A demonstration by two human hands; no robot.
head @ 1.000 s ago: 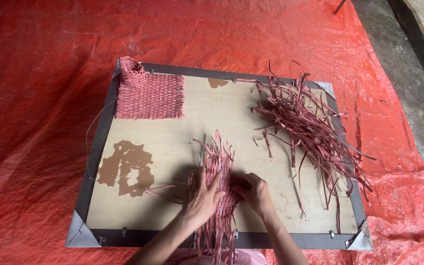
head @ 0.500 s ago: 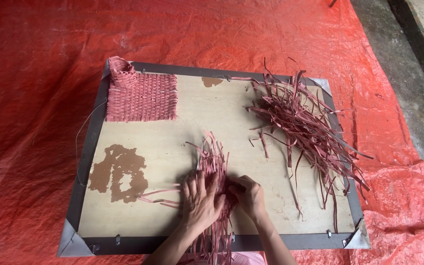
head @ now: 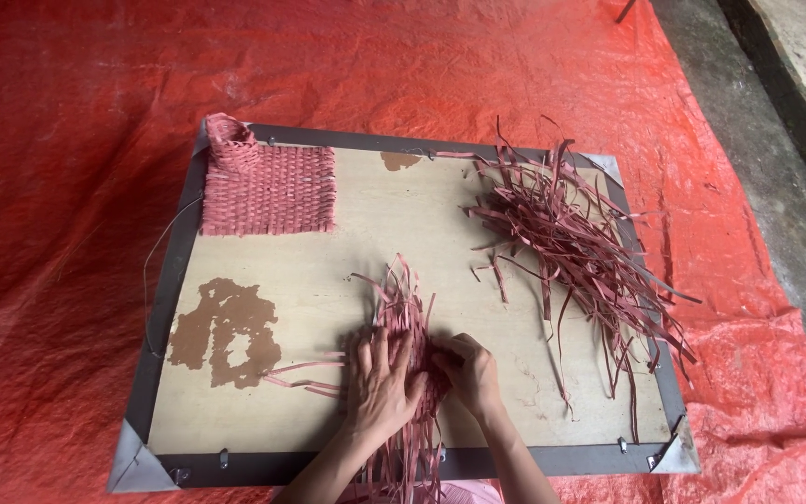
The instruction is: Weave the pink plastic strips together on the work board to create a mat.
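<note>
Your left hand (head: pixel 380 383) lies flat, fingers spread wide, pressing down on the half-woven strips (head: pixel 403 327) near the front edge of the board (head: pixel 375 233). Your right hand (head: pixel 470 371) is curled in just beside it, fingertips pinched on the strip ends at the weave's right side; exactly which strip you've got, I can't tell from here.

The piece looks light, thin and limp. These pinkish-red strips are flat and ribbon-like, springy enough to fan upward at the loose ends, so I'd judge the weave will slide apart if you lift that flat palm. Keep your weight over the crossed middle, where the strips lock each other, and take single strips close to the woven edge, not at the tips, which will flop and twist. They look like they could crease or split along the grain if bent sharply.

The loose strip pile (head: pixel 571 243) sits well apart on the right side of the board, and a finished woven mat (head: pixel 268 187) rests at the far left corner. Red tarp (head: pixel 76 140) underneath it all.
</note>
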